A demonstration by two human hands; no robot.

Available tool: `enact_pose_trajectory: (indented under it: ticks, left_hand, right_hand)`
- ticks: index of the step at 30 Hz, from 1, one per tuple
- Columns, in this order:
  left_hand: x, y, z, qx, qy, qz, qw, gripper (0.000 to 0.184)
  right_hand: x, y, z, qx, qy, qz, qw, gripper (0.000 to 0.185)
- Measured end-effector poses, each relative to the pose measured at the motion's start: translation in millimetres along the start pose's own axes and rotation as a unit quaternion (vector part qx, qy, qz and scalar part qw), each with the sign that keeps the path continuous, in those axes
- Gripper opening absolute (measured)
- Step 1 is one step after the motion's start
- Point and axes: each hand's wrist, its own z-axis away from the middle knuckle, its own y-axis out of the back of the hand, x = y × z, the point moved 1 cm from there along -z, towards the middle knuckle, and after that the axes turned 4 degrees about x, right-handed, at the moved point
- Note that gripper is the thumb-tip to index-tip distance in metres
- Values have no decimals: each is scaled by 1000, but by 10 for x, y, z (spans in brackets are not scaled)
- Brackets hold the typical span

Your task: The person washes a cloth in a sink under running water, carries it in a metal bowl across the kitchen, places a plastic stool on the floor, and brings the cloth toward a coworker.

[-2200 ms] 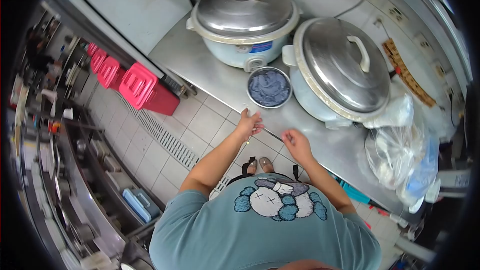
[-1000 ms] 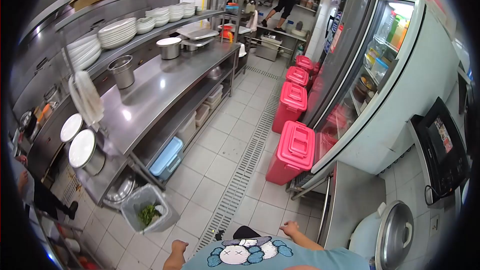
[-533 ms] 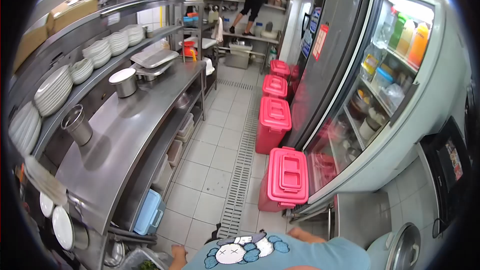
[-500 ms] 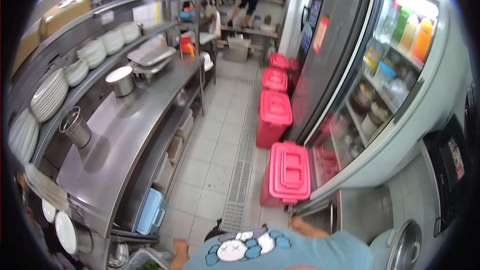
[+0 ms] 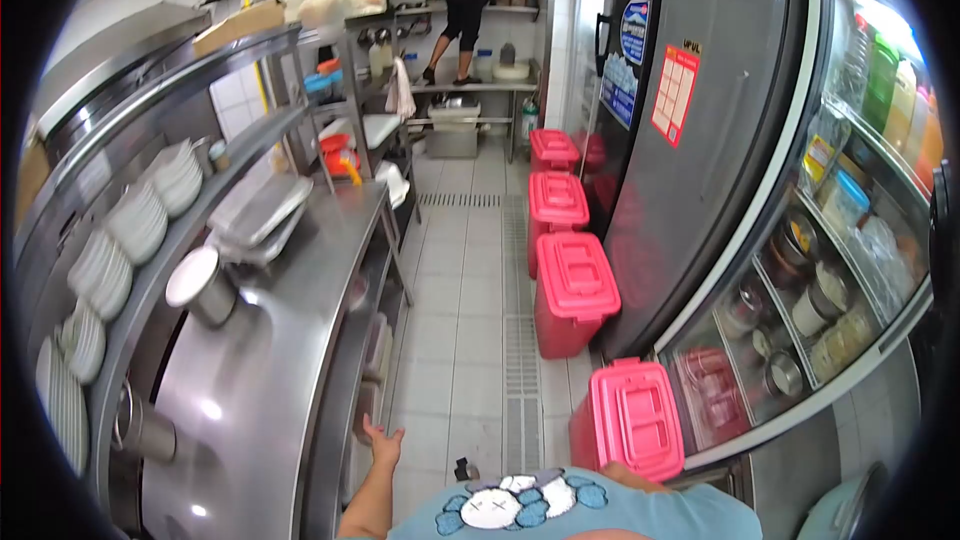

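My left hand (image 5: 383, 442) is held out in front of me with thumb and fingers spread and nothing in it. It is beside the lower shelf of the steel counter (image 5: 285, 340), near the tubs (image 5: 368, 410) stored there. By the edge of my blue shirt (image 5: 640, 510) a bit of my right hand or forearm (image 5: 632, 478) shows. It is close to the nearest red lidded bin (image 5: 635, 420); its fingers cannot be made out, nor whether it touches the bin.
More red bins (image 5: 575, 290) line the right side beside a grey fridge (image 5: 700, 140) and a glass-door fridge (image 5: 800, 270). A tiled aisle with a floor drain (image 5: 520, 370) runs ahead. Stacked plates (image 5: 135, 225) fill the left shelf. A person in black (image 5: 465, 0) stands on the far counter.
My view has moved forward along the aisle and tilted up. My left hand has risen and its fingers now show spread. My right hand has dropped mostly out of sight behind my shirt.
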Motion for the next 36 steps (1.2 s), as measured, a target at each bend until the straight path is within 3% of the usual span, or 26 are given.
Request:
enact_pose_trajectory:
  ticks: [3, 4, 6, 9, 11, 15, 16, 17, 19, 21, 23, 25, 27, 30, 33, 34, 36]
  left_hand:
    - [1442, -522, -828, -132, -197, 28, 971, 116]
    - [1927, -712, -1034, -196, -202, 33, 959, 117]
    - [2971, -1040, -1301, -294, -243, -15, 924, 121]
    - [4677, -1726, -1477, -349, -422, -60, 835, 122]
    - [5811, -2158, -1376, -338, -575, -68, 742, 120]
    - [7651, -2974, -690, -277, -755, -79, 589, 110]
    - [8002, -3206, -521, -213, -834, -75, 504, 100]
    - [8299, -3424, -336, -187, -852, -107, 478, 92]
    - [8846, -3939, -83, -96, -908, -192, 360, 83]
    - [9445, -4435, 93, -13, -947, -182, 263, 61]
    - [10123, -4849, 219, 30, -952, -156, 260, 51]
    - [10790, -5038, 420, 78, -940, -19, 330, 42]
    - [11541, -5168, 556, 68, -906, 122, 400, 34]
    - [12414, -5048, 790, 28, -849, 302, 433, 41]
    - [13115, -4976, 1073, 32, -824, 358, 438, 45]
    - [13332, -4990, 1183, 81, -831, 374, 405, 47]
    - [13616, -4950, 1476, 41, -822, 379, 422, 47]
  right_hand:
    - [-547, 520, -115, 178, -34, -44, 983, 26]
    - [-686, 695, -271, 240, -46, -67, 967, 25]
    - [-921, 1066, -550, 419, -71, -127, 896, 29]
    - [-1324, 2093, -818, 510, -52, -120, 850, 38]
    - [-1410, 2776, -1033, 575, -12, -114, 810, 40]
    - [-1578, 4288, -1326, 686, 13, -83, 722, 42]
    - [-1570, 4600, -1404, 699, 7, -83, 710, 42]
    - [-1563, 4912, -1473, 730, 14, -57, 681, 44]
    - [-1539, 5552, -1629, 769, 19, -27, 638, 46]
    - [-1544, 6019, -1772, 810, 8, -29, 586, 53]
    - [-1514, 6359, -1871, 814, -6, -12, 580, 60]
    - [-1441, 6528, -1993, 824, 12, 8, 567, 67]
    - [-1340, 6621, -2105, 822, 5, 18, 570, 74]
    - [-1296, 6698, -2195, 837, 12, 45, 546, 84]
    - [-1227, 6723, -2261, 832, 12, 80, 549, 87]
    - [-1191, 6713, -2303, 831, 13, 99, 547, 85]
    - [-1125, 6663, -2443, 816, 40, 81, 571, 79]
